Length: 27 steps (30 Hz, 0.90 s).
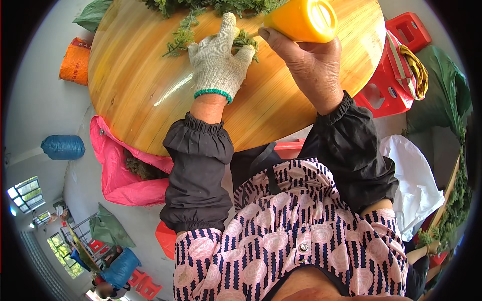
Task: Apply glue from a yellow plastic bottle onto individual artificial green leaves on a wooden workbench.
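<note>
My left hand [217, 62] wears a whitish knit glove with a green cuff. Its fingers are spread over the round wooden table [145, 80], and a small green fir sprig [182, 41] shows on both sides of it. In my bare right hand [316, 67] is a smooth yellow plastic bottle [296, 21], tilted with its round base up and to the right. The bottle's narrow end points left, toward my gloved fingers. More fir greenery [241, 7] is piled at the table's far edge, partly cut off by the frame.
A pink sack [113, 163] holding dark material hangs open at the table's near left. Red plastic stools [409, 30], a green sack [437, 90] and a white sack [411, 185] stand right. An orange bag [75, 61] and a blue sack [64, 147] are left. Another person's hand [433, 247] touches greenery lower right.
</note>
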Tool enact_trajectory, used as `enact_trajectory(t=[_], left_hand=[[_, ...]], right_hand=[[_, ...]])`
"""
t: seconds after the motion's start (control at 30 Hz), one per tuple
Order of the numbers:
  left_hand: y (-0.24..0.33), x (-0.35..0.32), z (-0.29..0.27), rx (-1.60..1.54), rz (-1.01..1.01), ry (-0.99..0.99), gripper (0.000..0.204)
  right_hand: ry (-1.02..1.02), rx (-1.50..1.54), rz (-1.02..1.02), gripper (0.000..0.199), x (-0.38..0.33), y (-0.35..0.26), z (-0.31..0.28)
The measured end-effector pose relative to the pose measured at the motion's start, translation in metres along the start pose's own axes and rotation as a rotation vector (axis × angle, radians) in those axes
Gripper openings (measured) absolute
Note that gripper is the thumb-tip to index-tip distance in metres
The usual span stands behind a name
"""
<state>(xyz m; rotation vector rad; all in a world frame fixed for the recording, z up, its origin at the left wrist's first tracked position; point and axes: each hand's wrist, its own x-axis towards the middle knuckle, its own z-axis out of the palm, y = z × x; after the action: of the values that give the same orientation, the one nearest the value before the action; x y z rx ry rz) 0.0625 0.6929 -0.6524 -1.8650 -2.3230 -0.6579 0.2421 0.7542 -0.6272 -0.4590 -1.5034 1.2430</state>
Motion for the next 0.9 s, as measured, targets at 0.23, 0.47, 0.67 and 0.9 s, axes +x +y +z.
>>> enact_trajectory(t=[0.23,0.47,0.67,0.9], left_hand=[[0.001,-0.001,0.000,0.037,0.048,0.019,0.067],[0.003,0.002,0.003,-0.019,0.016,-0.018,0.057],[0.001,-0.003,0.007,0.137,0.045,-0.032,0.056],[0.006,-0.011,0.013,0.163,0.105,0.015,0.050]], right_hand=[[-0.013,-0.055,-0.013,0.021,-0.002,-0.008,-0.001],[0.014,-0.019,0.001,0.021,-0.009,-0.007,-0.006],[0.034,-0.013,0.046,0.023,-0.016,-0.007,-0.006],[0.064,-0.019,0.038,0.024,-0.025,-0.005,-0.008]])
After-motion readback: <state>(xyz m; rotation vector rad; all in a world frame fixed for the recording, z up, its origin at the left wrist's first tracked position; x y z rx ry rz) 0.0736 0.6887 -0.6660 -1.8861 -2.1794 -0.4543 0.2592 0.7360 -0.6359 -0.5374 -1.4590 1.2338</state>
